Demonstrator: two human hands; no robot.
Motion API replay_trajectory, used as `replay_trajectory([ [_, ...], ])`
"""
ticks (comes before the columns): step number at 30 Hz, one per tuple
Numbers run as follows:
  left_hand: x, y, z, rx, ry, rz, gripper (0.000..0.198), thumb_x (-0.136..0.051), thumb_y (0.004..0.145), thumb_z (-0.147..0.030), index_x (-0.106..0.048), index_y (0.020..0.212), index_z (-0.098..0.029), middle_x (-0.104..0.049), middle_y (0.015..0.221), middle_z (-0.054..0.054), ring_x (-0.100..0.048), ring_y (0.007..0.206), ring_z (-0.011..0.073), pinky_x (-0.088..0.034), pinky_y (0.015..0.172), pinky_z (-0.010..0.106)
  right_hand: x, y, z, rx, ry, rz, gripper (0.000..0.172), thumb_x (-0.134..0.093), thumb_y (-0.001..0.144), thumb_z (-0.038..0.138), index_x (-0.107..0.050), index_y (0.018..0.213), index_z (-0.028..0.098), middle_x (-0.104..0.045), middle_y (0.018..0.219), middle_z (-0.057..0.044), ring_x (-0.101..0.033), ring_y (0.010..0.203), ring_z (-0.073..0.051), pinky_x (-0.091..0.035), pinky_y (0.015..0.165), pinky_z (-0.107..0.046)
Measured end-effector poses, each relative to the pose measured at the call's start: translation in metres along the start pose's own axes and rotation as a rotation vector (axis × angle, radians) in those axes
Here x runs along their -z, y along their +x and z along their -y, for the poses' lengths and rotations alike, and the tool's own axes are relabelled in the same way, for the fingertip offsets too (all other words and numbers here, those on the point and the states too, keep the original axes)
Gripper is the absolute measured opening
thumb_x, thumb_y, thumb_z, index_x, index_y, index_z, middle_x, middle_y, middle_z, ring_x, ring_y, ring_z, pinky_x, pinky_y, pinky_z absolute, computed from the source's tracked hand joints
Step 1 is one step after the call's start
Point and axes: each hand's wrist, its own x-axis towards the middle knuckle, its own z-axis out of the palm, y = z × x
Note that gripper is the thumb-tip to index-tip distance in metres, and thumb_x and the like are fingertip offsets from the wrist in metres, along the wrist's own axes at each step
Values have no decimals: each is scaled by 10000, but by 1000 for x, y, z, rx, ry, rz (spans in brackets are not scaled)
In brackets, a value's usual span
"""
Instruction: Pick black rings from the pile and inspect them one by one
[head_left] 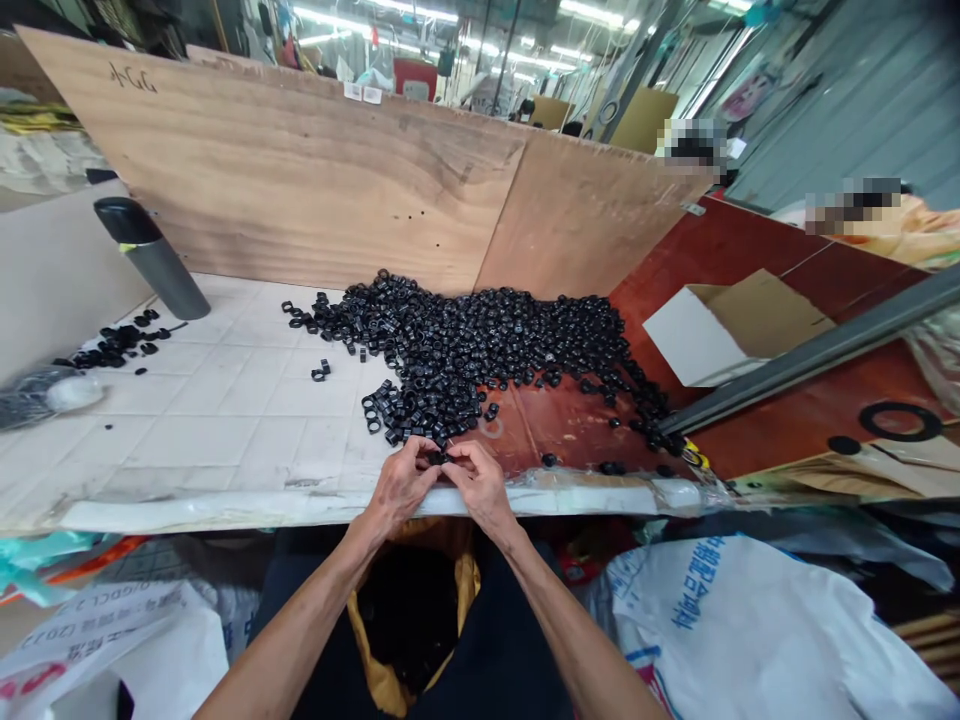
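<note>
My left hand (407, 482) and my right hand (478, 480) meet above the table's padded front edge, fingertips nearly together. Between them they pinch a small black ring-shaped part (438, 458), mostly covered by the fingers. Just beyond my hands spreads a large pile of similar black ring parts (487, 340), its near end close to my fingertips. Below my forearms, an open yellow sack (466, 590) stands between my legs, with dark contents that I cannot make out singly.
A dark bottle (166, 265) and a few small black pieces (112, 345) stand at the left. A wooden board (322, 170) closes off the back. At the right are an open cardboard box (705, 335) and a slanting metal bar (810, 345). White sacks (765, 620) flank my legs.
</note>
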Motion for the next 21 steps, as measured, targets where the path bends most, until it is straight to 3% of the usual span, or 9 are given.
replay_trajectory([
  [4,0,-1,-2,37,-179,30,246,-722,841,-270,-601,1040,-189,-724,1002,31,-748,837,172,-623,779,302,3,1,8,99,-13,-36,155,-666,883,313,-755,967,217,-674,1015,-82,-658,973,-216,-570,810,-326],
  [8,1,-1,-4,19,-206,38,215,-727,850,-293,-665,1019,-175,-739,962,39,-745,814,174,-623,781,311,5,0,13,65,8,-25,198,-666,881,315,-764,1024,219,-692,1033,-85,-669,956,-218,-568,820,-344],
  [13,4,-1,-5,-152,-66,-3,177,-692,885,-293,-717,1029,-195,-737,1024,62,-715,938,187,-598,856,326,1,-3,3,-90,105,-64,294,-721,828,373,-674,1057,195,-723,970,-66,-691,858,-199,-581,808,-338],
  [17,4,-1,-8,-136,-77,11,155,-675,891,-282,-709,1012,-191,-724,992,53,-711,897,177,-599,812,301,-4,-4,-4,-79,24,-113,342,-703,842,408,-635,1101,196,-715,890,-44,-683,764,-185,-584,737,-314],
  [21,2,-1,-7,-98,-130,37,140,-668,883,-252,-699,1004,-189,-705,975,41,-703,870,165,-600,806,290,-4,-7,0,-6,-102,-69,229,-614,921,389,-645,1052,204,-707,827,-33,-673,659,-176,-565,683,-303],
])
